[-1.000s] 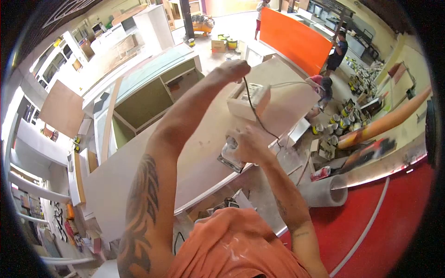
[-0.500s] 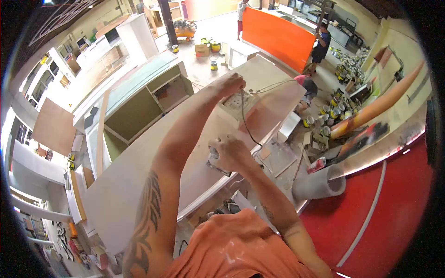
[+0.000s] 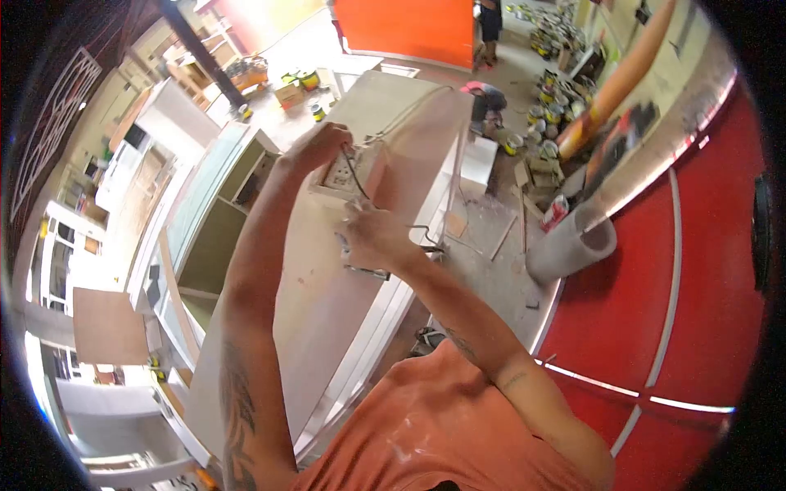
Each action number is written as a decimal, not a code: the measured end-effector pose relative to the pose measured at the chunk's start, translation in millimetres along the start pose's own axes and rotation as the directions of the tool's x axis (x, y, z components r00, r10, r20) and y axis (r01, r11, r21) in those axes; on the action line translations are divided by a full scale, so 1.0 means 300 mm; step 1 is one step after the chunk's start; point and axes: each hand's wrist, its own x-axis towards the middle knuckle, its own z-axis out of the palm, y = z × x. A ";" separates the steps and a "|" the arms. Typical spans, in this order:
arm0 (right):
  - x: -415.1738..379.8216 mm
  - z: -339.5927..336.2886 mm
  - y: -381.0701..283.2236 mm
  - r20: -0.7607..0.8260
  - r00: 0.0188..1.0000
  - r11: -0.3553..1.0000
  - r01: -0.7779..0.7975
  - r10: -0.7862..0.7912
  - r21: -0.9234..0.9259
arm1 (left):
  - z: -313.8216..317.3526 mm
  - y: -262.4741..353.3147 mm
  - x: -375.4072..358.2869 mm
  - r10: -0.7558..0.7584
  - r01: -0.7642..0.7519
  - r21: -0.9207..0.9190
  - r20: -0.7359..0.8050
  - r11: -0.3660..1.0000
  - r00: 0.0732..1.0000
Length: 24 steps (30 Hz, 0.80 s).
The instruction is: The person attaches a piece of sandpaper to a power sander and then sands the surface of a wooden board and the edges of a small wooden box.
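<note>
My left hand (image 3: 326, 144) is closed on a dark cable (image 3: 354, 173) above a dusty box with holes (image 3: 337, 178) on the pale panel (image 3: 307, 286). Nearer to me, my right hand (image 3: 372, 233) wraps over a small hand tool (image 3: 367, 270) that rests on the panel near its right edge. The hand covers most of the tool. From the area of the tool, a cord runs off over the panel's edge.
An open cabinet (image 3: 214, 245) stands left of the panel. On the right are a grey cylinder (image 3: 573, 250), red panels (image 3: 610, 311) and piled cans (image 3: 544, 114). A crouching person (image 3: 486, 105) is beyond the panel, near a large orange board (image 3: 401, 29).
The view has turned and shifted, so the panel lies steeper in it. My right hand and the tool are closer to the box with holes. My left hand still grips the cable.
</note>
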 end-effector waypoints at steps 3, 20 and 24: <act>0.007 0.024 -0.021 0.104 0.995 1.000 -0.011 0.009 0.018 | -0.014 -0.005 0.014 -0.045 0.048 -0.058 0.056 0.997 0.997; 0.032 0.004 -0.103 0.210 0.953 0.975 0.199 -0.216 0.098 | 0.013 -0.005 0.021 -0.064 0.061 0.039 0.075 0.997 0.995; 0.049 0.046 -0.124 0.169 0.966 0.979 0.183 -0.196 0.092 | 0.008 0.014 0.016 -0.137 0.135 0.033 0.083 0.990 0.987</act>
